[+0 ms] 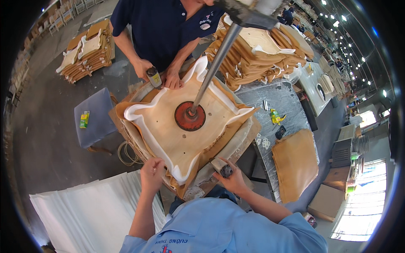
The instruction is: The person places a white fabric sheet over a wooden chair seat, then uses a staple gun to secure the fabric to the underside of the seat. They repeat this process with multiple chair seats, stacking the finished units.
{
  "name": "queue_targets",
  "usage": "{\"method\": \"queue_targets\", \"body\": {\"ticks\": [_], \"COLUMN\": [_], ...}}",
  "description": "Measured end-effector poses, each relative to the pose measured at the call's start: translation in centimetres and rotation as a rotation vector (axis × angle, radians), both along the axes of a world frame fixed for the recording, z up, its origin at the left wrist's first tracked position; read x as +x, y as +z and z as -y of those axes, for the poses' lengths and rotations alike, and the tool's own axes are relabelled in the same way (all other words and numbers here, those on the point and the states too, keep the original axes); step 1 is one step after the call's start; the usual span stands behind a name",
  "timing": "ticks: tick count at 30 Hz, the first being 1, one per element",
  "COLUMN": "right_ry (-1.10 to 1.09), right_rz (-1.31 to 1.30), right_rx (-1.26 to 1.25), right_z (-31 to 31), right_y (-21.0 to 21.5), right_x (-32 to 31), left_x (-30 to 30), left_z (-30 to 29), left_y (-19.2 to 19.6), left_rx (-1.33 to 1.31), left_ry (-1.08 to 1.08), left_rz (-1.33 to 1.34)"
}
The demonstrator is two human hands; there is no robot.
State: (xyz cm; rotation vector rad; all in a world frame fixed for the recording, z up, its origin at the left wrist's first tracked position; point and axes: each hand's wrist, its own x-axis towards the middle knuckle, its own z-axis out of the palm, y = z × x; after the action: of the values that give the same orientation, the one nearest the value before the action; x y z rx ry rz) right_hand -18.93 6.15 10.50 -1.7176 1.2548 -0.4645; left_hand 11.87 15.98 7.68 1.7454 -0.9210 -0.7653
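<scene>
A wooden seat panel (164, 111) lies underside up, with white padding (158, 155) and tan leather-like cover (211, 149) around its edges. A red round press plate (182, 119) on a metal rod (217, 59) bears on its middle. My right hand (235, 182) grips a staple gun (221, 167) beside the seat's near right edge. At the near left edge is my left hand (152, 173), its fingers curled closed; what they hold, if anything, is hidden. Across from me, a co-worker's one hand holds another staple gun (153, 77), and the other presses the cover's far edge.
Stacks of tan covered seats stand at far left (86, 52) and far right (257, 55). A plastic-wrapped table (278, 99) on the right bears tan cover sheets (295, 164) and a yellow-green box (276, 117). White sheets (97, 206) lie near left; a grey-blue stool (95, 116) carries a small box.
</scene>
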Motion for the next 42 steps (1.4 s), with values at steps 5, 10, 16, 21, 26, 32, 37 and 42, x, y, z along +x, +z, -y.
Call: {"method": "queue_targets", "body": {"ticks": [5, 10, 16, 21, 26, 32, 37, 42], "right_ry": [-0.124, -0.198, -0.203, -0.104, -0.042, 0.075, 0.047, -0.035], "right_rz": [0.191, 0.253, 0.171, 0.232, 0.168, 0.127, 0.203, 0.292], "right_rx": [-0.008, 0.032, 0.152, 0.087, 0.222, -0.071, 0.170, 0.281], "right_z": [-1.5, -1.5, -1.0, -1.1, -0.8, 0.2, -0.2, 0.8], "right_y": [-1.1, -2.2, -2.8, -3.7, -2.9, -4.2, -2.5, -2.4], "right_x": [-0.2, -0.8, -1.0, -1.0, -0.8, -1.5, -0.8, -1.7], "left_x": [-4.2, -7.2, -7.3, -6.6, -6.5, -6.6, -5.8, -6.2], "left_z": [-1.0, -0.2, -1.5, -1.8, -3.3, -3.0, -3.7, -3.2], "left_y": [1.1, 3.4, 2.8, 1.6, 0.0, -1.3, -1.2, -1.0], "left_rx": [-0.060, -0.132, -0.095, 0.136, 0.214, 0.233, 0.282, 0.290], "left_ry": [-0.225, -0.426, -0.292, -0.036, 0.012, -0.050, -0.109, -0.146], "left_rz": [0.069, 0.222, 0.289, 0.194, 0.202, 0.230, 0.239, 0.199]}}
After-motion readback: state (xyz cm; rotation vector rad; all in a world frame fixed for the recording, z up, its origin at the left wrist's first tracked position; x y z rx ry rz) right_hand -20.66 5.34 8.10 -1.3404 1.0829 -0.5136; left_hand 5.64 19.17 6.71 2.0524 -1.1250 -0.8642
